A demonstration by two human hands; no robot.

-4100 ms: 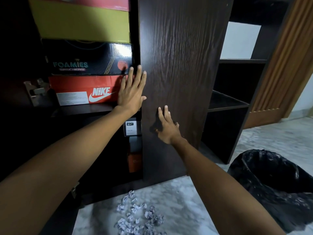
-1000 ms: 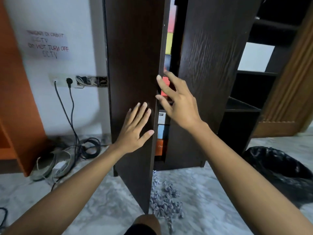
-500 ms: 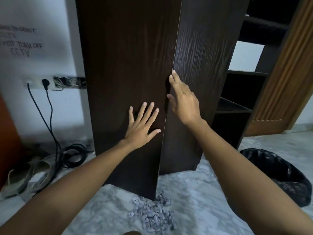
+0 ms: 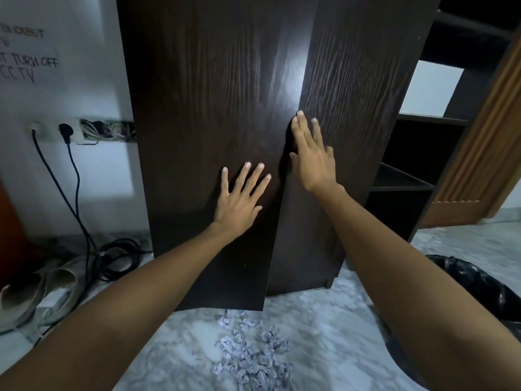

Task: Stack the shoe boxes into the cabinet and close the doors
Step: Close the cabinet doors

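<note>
The dark wood-grain cabinet fills the middle of the head view. Its left door [image 4: 203, 114] and right door [image 4: 355, 88] meet along a seam, the left door's lower edge standing slightly proud of the right one. My left hand [image 4: 239, 198] lies flat with spread fingers on the left door. My right hand [image 4: 313, 153] presses flat on the right door just beside the seam. Neither hand holds anything. The shoe boxes are hidden behind the doors.
Several crumpled paper balls [image 4: 253, 354] litter the marble floor below the doors. A black bin bag [image 4: 479, 294] sits at the right. Open dark shelves [image 4: 406, 176] adjoin the cabinet. Cables [image 4: 118, 258], a wall socket [image 4: 66, 131] and sandals [image 4: 33, 292] lie at the left.
The left door has swung from wide open to nearly shut against the right door, hiding the boxes. My left hand pushed it round; my right hand moved onto the right door by the seam.
</note>
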